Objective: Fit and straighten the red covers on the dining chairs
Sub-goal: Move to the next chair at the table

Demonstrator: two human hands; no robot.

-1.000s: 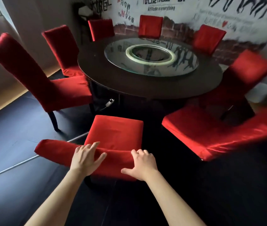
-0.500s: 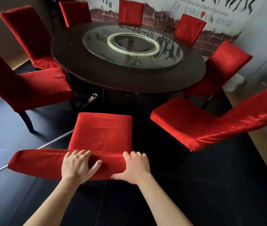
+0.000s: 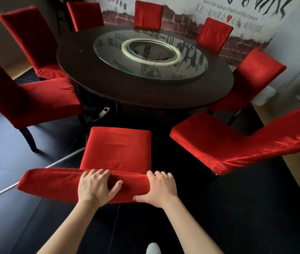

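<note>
Room: dining room with a dark tiled floor [image 3: 17, 226], and a wall mural [image 3: 237, 21] at 12–1 o'clock showing painted brick and black lettering.
Table: big round dark table [image 3: 83, 70] at 12 o'clock with a glass turntable [image 3: 108, 50] in the middle that reflects the mural.
Other chairs: red-covered ones ring the table – the closest are a left chair [image 3: 35, 99] at 10 o'clock and a right chair [image 3: 228, 143] at 3 o'clock, whose backrest leans away to the right.
Near chair: the red-covered near chair [image 3: 118, 147] is dead centre, just short of the table, seat facing 12 o'clock toward it.
Backrest top: the covered backrest top [image 3: 53, 184] is closest to the camera – its long axis runs 9 to 3 o'clock, slightly lower at the left end.
Left hand: left hand [image 3: 94, 187] is draped over the top edge right of the middle, fingers hooked over the far side, thumb spread on the near face.
Right hand: right hand [image 3: 161, 189] is clamped on the right end of the same edge, fingers curled over the top, thumb pressed into the fabric underneath.
Bottom edge: something white [image 3: 152, 248] pokes in at 6 o'clock, can't tell what it is.
</note>
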